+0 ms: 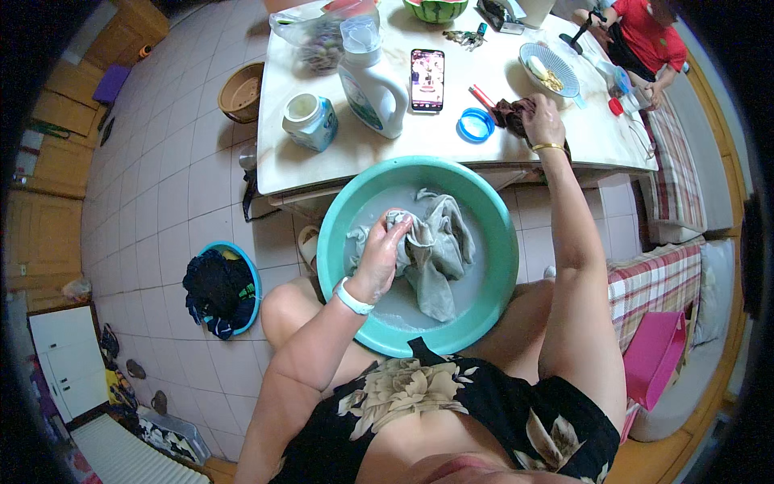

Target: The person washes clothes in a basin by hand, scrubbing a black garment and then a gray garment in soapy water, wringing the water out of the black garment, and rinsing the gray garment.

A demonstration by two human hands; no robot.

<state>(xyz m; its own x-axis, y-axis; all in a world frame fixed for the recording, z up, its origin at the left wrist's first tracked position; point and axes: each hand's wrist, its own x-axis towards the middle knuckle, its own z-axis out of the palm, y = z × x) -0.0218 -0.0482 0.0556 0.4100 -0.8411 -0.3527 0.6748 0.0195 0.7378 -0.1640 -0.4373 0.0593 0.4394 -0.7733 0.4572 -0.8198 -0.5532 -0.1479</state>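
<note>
My left hand, with a pale band at the wrist, grips a bunched part of a wet grey garment. The rest of the garment lies in cloudy water inside a large green plastic basin between my knees. My right hand, wearing a gold bracelet, is closed on a crumpled dark brown cloth at the table's near edge. Beside that cloth lie a blue lid and a red stick-like item. A striped bowl holding food stands just beyond my right hand.
The white table holds an open jar, a detergent bottle, a lit phone, keys and cut watermelon. A blue basin of dark clothes sits left. A person in red sits far right, above a pink container.
</note>
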